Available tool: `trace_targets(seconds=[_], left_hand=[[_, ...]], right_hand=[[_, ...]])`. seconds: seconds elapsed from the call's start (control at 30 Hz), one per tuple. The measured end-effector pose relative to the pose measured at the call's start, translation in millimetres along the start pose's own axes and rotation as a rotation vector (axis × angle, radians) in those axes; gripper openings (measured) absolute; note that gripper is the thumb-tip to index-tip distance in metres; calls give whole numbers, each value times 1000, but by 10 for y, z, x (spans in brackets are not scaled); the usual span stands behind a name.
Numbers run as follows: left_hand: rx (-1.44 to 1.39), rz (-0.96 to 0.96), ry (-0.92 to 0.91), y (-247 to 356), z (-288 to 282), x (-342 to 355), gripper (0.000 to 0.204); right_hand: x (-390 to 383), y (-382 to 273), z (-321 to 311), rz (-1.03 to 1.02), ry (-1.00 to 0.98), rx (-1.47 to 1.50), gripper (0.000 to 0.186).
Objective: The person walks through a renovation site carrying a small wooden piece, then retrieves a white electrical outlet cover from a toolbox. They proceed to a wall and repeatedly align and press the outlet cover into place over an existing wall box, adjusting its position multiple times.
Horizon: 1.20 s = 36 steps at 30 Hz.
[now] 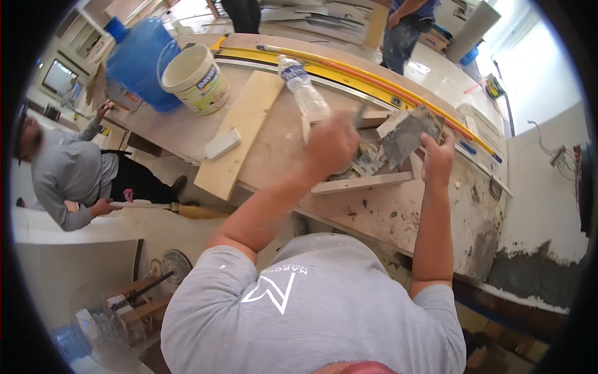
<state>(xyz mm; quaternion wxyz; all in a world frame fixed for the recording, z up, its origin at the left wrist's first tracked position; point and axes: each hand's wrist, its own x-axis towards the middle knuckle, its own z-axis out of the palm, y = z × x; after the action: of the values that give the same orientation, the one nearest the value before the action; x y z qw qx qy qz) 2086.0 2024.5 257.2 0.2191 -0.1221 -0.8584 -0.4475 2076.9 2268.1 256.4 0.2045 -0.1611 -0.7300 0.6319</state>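
Observation:
My left hand is raised over a shallow wooden box, closed round a slim grey tool, blurred by motion. My right hand, at the box’s right side, grips a rectangular, mortar-caked plate, held tilted over the box; whether it is a trowel I cannot tell. Grey scraps lie inside the box. A clear plastic bottle is just beyond my left hand.
The worktable carries a pale board, white bucket, blue water jug, yellow level and long poles. A co-worker holds a broom at the left; another person stands beyond the table. A fan is low left.

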Motion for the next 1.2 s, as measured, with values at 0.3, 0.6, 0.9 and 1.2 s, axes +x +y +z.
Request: trace_targets(seconds=[0.3, 0.6, 0.9, 1.2], left_hand=[[-77, 196, -325, -37, 600, -324, 24], [-168, -134, -559, 109, 376, -152, 36], [46, -78, -537, 198, 433, -140, 40], [114, -89, -411, 134, 404, -103, 35]], right_hand=[[-350, 313, 141, 446, -238, 633, 30], [-356, 387, 226, 314, -393, 466, 49], [-382, 341, 254, -36, -325, -78, 54], [-370, 449, 373, -133, -276, -263, 57]])
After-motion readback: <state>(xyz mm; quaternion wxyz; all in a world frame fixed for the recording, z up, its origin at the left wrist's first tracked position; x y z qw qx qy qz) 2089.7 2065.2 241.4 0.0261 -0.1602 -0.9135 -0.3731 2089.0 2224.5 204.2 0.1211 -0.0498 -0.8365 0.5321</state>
